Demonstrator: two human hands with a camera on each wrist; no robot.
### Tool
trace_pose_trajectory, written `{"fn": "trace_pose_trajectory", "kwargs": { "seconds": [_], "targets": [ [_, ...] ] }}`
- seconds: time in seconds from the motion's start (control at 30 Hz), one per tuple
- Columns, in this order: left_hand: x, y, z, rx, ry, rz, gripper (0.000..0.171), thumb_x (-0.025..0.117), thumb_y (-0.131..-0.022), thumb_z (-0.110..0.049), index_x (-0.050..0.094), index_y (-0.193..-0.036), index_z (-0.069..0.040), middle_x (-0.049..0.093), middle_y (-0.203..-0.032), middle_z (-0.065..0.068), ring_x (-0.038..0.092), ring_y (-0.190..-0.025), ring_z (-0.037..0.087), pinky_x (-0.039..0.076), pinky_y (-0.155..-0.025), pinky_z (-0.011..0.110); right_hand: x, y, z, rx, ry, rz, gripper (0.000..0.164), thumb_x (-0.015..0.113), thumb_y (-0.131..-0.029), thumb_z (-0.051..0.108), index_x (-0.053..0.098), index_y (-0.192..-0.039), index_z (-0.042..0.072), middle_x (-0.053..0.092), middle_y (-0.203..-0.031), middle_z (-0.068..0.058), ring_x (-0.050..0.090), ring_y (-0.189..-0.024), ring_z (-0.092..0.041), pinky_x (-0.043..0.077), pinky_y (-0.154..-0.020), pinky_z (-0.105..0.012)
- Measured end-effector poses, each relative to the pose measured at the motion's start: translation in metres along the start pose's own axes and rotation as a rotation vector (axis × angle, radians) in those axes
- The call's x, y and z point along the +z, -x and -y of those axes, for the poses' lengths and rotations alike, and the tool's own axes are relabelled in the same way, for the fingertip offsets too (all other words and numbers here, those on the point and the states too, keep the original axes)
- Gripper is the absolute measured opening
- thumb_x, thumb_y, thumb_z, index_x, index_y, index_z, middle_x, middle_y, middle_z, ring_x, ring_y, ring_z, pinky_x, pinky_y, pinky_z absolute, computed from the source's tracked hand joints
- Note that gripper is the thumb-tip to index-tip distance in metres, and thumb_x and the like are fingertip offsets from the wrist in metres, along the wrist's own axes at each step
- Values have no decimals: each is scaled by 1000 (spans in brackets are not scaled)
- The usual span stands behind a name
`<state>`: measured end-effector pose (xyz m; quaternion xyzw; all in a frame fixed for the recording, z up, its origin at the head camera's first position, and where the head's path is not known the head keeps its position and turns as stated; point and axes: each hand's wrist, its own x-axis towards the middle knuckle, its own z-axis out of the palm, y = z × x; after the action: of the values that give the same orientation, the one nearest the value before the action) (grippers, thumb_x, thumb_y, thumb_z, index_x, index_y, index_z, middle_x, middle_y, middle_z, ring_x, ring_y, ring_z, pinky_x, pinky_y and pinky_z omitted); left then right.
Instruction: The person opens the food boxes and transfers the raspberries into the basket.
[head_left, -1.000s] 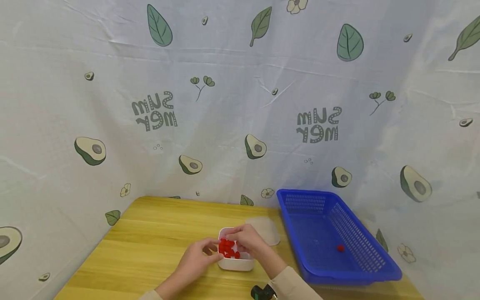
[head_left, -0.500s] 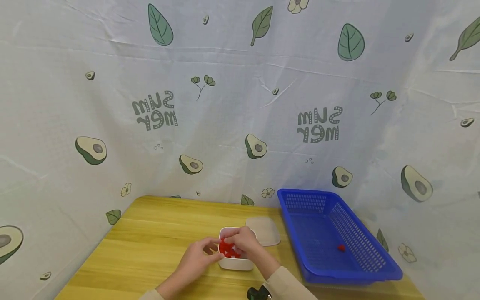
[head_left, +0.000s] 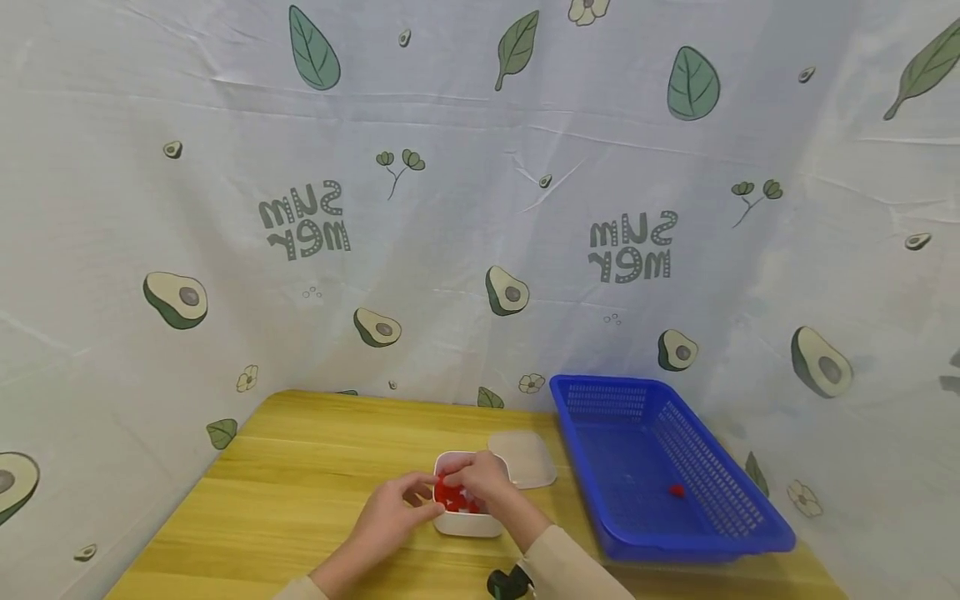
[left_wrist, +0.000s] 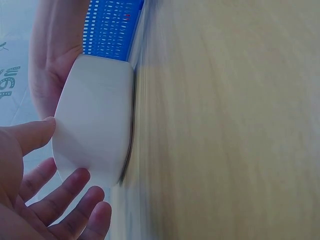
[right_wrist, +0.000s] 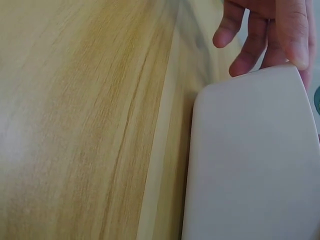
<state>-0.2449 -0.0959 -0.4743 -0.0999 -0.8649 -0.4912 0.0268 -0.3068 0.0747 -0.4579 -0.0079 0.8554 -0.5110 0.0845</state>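
A small white box (head_left: 468, 525) with rounded corners stands on the wooden table, holding several small red pieces (head_left: 448, 492), too small to name. My left hand (head_left: 392, 508) grips the box's left near corner, thumb at the rim and fingertips against the side; its other fingers hang loosely, as the left wrist view of the box (left_wrist: 95, 120) shows. My right hand (head_left: 486, 479) reaches over the rim, its fingertips down among the red pieces. The box wall hides those fingertips in the right wrist view, so whether they pinch a piece is unclear.
A translucent lid (head_left: 528, 460) lies behind the box to the right. The large blue basket (head_left: 618, 483) stands along the table's right side, one red piece (head_left: 677, 491) on its floor. A black device (head_left: 507, 582) sits at my right wrist. A printed curtain (head_left: 450, 250) hangs behind.
My right hand's fingers have moved slightly left and deeper among the red pieces. My left hand stays at the box. The whole view has shifted a little.
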Motion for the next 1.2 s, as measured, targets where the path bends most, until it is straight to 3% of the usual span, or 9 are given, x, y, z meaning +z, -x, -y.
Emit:
{"fn": "trace_pose_trajectory", "kwargs": {
  "seconds": [0.27,0.5,1.2],
  "targets": [
    [-1,1,1,-18,-5,1,35,80,-86,-32,72,-117,-16,69,-97,-3,61,-88,16,50,-73,32,3,0,-1,-28,-33,59,14,76,-84,7,79,-98,10,74,-90,-4,59,-69,-20,51,-57,-29],
    [0,1,0,15,-5,-11,36,80,-86,-32,72,-116,-15,69,-96,-3,61,-87,15,50,-72,30,2,1,1,-46,6,48,15,78,-83,6,79,-97,11,73,-88,-3,58,-72,-20,51,-60,-30],
    [0,3,-4,27,7,-4,36,79,-87,-29,72,-117,-13,70,-96,-1,62,-86,16,51,-71,28,2,2,0,-126,92,31,12,77,-82,3,79,-91,12,72,-88,-3,58,-73,-18,53,-64,-30]
  ]
}}
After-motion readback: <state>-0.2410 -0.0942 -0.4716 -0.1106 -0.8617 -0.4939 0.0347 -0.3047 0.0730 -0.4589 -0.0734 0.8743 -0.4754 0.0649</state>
